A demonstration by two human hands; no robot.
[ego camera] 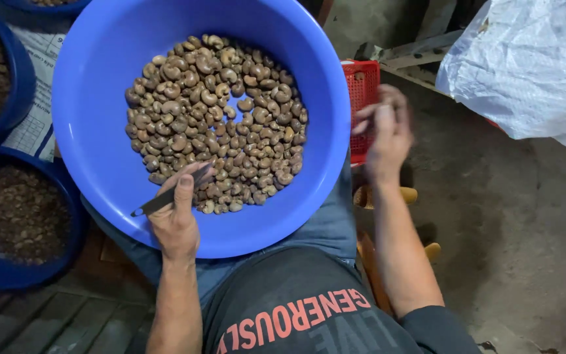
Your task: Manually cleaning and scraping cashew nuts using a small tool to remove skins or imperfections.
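In the middle of the frame, the left hand (177,219) is pinching a dark blade (165,198) over the nuts (216,121) heaped in the blue basin (99,78), while the right hand (388,134) is hovering, blurred, fingers indistinct.

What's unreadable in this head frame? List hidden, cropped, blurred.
- Right hand: motion-blurred, so its grip and anything it holds cannot be told.
- Red basket: mostly hidden behind the blue basin rim and the right hand.
- Dark tool in the left hand: one end covered by the fingers.
- Two dark blue tubs at left: cropped by the frame edge, contents too fine to identify.
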